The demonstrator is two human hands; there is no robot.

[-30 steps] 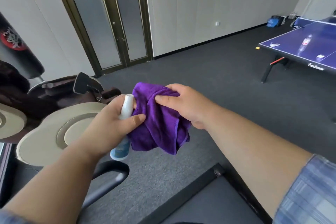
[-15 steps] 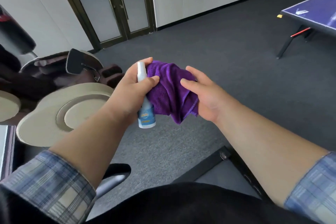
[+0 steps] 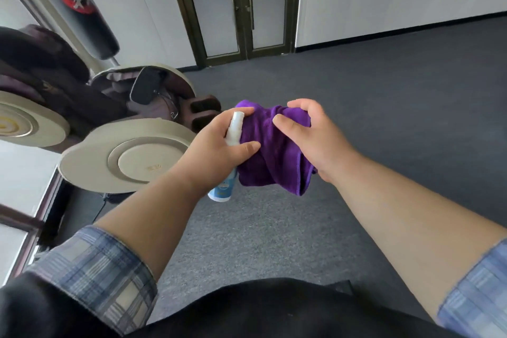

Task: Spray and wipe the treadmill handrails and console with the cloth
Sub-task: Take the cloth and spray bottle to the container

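My left hand (image 3: 216, 151) grips a small white spray bottle (image 3: 231, 134) with a blue label, and its thumb presses a bunched purple cloth (image 3: 271, 151) against the bottle. My right hand (image 3: 310, 134) curls its fingers and thumb over the right side of the same cloth. Both hands are held in front of me above the grey carpet. No treadmill handrail or console shows in this view.
A massage chair (image 3: 126, 156) with beige round side panels stands at the left, a black punching bag (image 3: 82, 5) behind it. Glass double doors (image 3: 236, 5) are straight ahead. Grey carpet (image 3: 384, 96) stretches to the right. Dark fabric fills the bottom edge.
The view has swung left, so the blue ping-pong table is out of frame. My right hand went from flat against the cloth to curled over it. The left hand keeps the bottle.
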